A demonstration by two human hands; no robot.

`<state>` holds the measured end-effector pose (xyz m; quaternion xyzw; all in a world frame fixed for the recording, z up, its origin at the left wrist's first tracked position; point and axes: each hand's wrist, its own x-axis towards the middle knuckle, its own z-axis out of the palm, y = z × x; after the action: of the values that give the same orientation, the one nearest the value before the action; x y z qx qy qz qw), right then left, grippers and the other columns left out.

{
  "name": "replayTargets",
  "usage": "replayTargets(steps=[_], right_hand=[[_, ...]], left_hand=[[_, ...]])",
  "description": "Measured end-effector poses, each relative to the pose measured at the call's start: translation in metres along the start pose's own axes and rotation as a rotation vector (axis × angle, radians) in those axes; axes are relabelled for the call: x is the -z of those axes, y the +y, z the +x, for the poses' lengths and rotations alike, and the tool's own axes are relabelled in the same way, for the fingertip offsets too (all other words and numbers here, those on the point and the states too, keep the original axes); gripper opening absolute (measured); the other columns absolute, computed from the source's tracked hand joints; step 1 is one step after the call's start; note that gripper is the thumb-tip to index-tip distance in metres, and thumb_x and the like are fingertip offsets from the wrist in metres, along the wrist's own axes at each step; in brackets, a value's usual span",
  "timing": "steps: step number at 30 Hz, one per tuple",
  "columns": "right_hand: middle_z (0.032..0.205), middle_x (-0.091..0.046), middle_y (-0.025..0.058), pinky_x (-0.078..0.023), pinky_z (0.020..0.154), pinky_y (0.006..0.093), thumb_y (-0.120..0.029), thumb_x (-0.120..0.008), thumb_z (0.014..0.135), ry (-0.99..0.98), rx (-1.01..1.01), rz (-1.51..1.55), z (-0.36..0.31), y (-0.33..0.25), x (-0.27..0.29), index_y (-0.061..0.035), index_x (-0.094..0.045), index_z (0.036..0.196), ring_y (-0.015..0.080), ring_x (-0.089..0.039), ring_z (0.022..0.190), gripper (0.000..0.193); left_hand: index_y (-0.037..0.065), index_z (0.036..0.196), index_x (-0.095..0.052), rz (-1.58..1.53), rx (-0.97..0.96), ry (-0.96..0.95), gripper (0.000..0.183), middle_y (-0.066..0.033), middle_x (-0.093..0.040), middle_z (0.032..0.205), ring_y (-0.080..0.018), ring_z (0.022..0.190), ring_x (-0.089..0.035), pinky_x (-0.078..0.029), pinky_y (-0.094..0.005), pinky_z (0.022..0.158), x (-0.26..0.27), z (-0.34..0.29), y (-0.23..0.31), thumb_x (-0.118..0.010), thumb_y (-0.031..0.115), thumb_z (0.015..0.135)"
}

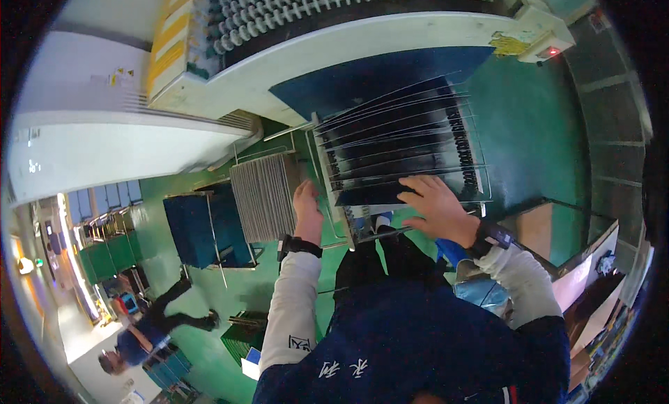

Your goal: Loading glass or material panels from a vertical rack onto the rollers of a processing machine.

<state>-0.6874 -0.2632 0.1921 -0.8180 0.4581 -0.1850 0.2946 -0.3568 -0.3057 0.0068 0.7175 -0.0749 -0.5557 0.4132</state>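
Observation:
A metal rack [322, 156] with slotted sides stands before me, holding several thin dark panels [390, 149] in spaced rows. My right hand [439, 209] hovers over its near right part, fingers spread, nothing visible in them. Beside the rack's left side my left hand [308, 210] is raised with its fingers extended upward; it appears to hold nothing. Contact with the rack cannot be made out for either hand. Black bands circle both wrists.
A machine with rows of grey rollers [334, 3] runs along the far side. Racks of grey panels [263, 198] and dark blue panels [189, 230] stand left. Another person [150, 327] is walking at lower left. A framed bin [550, 230] stands right.

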Motion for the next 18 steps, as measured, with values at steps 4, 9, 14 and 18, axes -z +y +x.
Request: replayTargets(steps=[4, 9, 14, 18], right_hand=[[0.118, -0.052, 0.0117, -0.042, 0.09, 0.0442, -0.024, -0.077, 0.068, -0.084, -0.016, -0.169, 0.009, -0.009, -0.009, -0.0066, -0.063, 0.099, 0.0323, -0.048, 0.109, 0.039], [0.112, -0.051, 0.0108, -0.042, 0.085, 0.0427, -0.021, -0.077, 0.065, -0.137, -0.056, -0.263, 0.015, -0.009, -0.022, -0.0062, -0.065, 0.091, 0.0311, -0.049, 0.103, 0.033], [0.102, -0.052, 0.0107, -0.043, 0.083, 0.0422, -0.013, -0.07, 0.066, 0.001, -0.007, -0.372, 0.023, -0.004, -0.041, -0.0067, -0.064, 0.081, 0.031, -0.05, 0.098, 0.017], [0.095, -0.054, 0.0094, -0.045, 0.08, 0.0418, -0.007, -0.065, 0.066, -0.146, -0.011, -0.484, 0.012, 0.026, -0.062, -0.0068, -0.063, 0.077, 0.0299, -0.052, 0.093, 0.011]], left_hand=[[0.011, 0.108, -0.062, -0.089, -0.031, -0.089, 0.023, 0.003, -0.06, 0.089, -0.0091, 0.075, -0.054, -0.039, -0.0251, 0.062, 0.058, -0.006, -0.025, -0.062, 0.02, 0.088], [0.01, 0.109, -0.06, -0.089, 0.006, -0.038, 0.025, 0.0011, -0.061, 0.09, -0.0114, 0.078, -0.056, -0.04, -0.0272, 0.065, 0.098, -0.043, -0.049, -0.063, 0.022, 0.087], [0.008, 0.11, -0.059, -0.149, 0.133, 0.004, 0.028, -0.0005, -0.062, 0.091, -0.0133, 0.081, -0.057, -0.041, -0.0293, 0.069, 0.125, -0.076, -0.067, -0.065, 0.023, 0.087], [0.007, 0.111, -0.059, -0.153, 0.152, 0.021, 0.029, -0.0005, -0.062, 0.091, -0.0131, 0.079, -0.057, -0.041, -0.0279, 0.067, 0.129, -0.088, -0.068, -0.064, 0.021, 0.086]])
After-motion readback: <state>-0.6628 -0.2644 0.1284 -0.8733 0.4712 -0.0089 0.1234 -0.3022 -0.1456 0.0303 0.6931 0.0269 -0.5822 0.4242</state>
